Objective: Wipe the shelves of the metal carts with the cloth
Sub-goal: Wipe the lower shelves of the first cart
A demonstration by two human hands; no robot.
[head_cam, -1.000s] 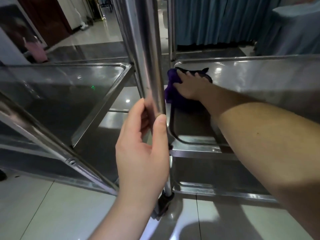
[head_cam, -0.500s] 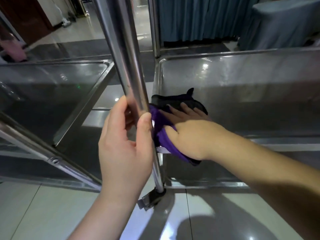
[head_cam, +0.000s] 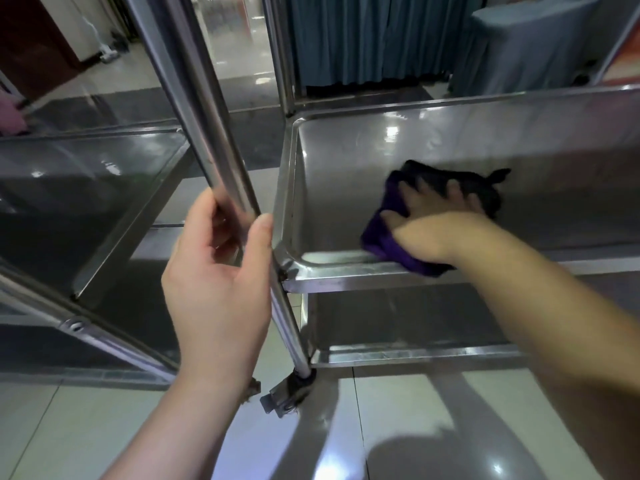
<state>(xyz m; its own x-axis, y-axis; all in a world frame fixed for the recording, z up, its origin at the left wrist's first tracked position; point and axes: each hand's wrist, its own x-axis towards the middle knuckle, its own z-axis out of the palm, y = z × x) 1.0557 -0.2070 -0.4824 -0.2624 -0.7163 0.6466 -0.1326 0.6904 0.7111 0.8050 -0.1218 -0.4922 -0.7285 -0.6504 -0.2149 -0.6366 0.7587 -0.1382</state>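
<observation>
A purple and black cloth (head_cam: 391,237) lies on the middle shelf (head_cam: 346,188) of the right metal cart, draped partly over the shelf's front rim. My right hand (head_cam: 436,223) presses flat on the cloth with fingers spread. My left hand (head_cam: 221,271) grips the cart's near corner post (head_cam: 204,126), thumb on the right side of the tube and fingers curled behind it. A lower shelf (head_cam: 415,351) shows beneath.
A second metal cart (head_cam: 114,216) stands close on the left, its shelf rim angled toward me. A caster (head_cam: 291,393) sits at the post's foot on glossy floor tiles. Blue curtains (head_cam: 363,39) and a covered table (head_cam: 526,46) stand behind.
My right hand has slid the cloth to the right along the shelf, away from the left corner. My left hand keeps its hold on the post.
</observation>
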